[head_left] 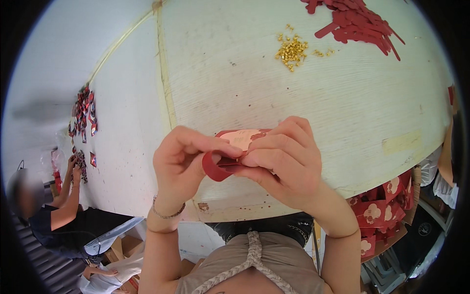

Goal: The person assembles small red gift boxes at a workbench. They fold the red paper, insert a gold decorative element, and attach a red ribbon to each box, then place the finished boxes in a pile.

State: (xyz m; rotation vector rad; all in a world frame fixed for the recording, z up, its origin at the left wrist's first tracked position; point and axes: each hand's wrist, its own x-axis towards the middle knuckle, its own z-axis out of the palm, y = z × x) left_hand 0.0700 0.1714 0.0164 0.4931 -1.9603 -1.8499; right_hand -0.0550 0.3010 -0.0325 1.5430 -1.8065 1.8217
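Observation:
Both hands meet over the near edge of the table, around a small red paper box (241, 138) with a pale printed panel. A red strip (214, 169) curves in a loop at its near side. My left hand (178, 159) is closed, its thumb and fingers pinching the strip and the box's edge. From the other side, my right hand (289, 159) grips the box, fingers bent over its top near the strip's end. Whatever sits between the fingertips is mostly hidden. Farther off lies a small heap of gold paper fasteners (292, 52).
A pile of red strips (350, 24) lies at the far right of the table (220, 88). Below right, a carton (417, 188) holds several red printed boxes (374, 213). At left, another person (54, 215) handles small shiny packets (84, 115).

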